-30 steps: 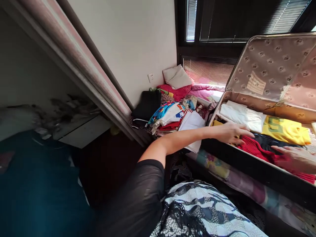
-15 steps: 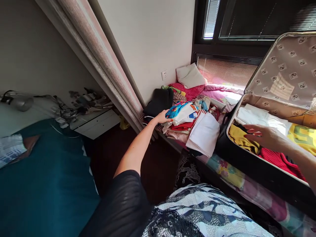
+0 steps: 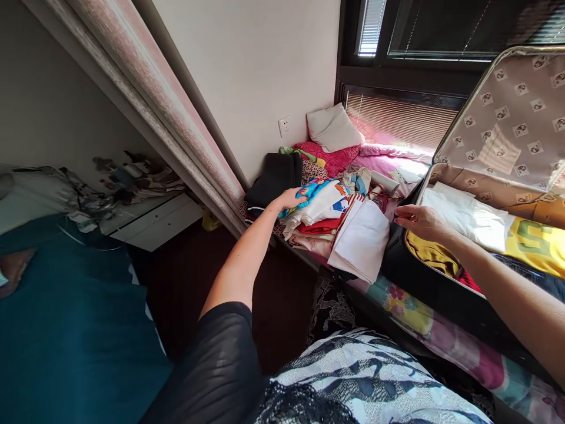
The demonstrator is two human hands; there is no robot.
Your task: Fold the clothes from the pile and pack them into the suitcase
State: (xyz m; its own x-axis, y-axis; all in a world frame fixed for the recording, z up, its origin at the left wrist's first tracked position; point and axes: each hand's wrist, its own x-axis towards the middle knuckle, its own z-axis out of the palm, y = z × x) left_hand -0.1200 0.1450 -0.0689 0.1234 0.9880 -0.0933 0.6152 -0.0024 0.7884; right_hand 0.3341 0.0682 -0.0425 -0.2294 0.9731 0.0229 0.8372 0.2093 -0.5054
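A large green figure, seemingly a "5" or "S", shows on the yellow shirt [image 3: 532, 242] in the suitcase [image 3: 435, 288]

Blue-multicolour print top [image 3: 318, 197], white folded cloth [image 3: 362, 238], yellow shirt [image 3: 532, 241], teal bedspread [image 3: 66, 330].

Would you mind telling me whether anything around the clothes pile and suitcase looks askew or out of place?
The white folded cloth beside the clothes pile droops over the ledge edge. A mustard garment sits bunched at the suitcase rim. Nothing looks spilled or damaged.
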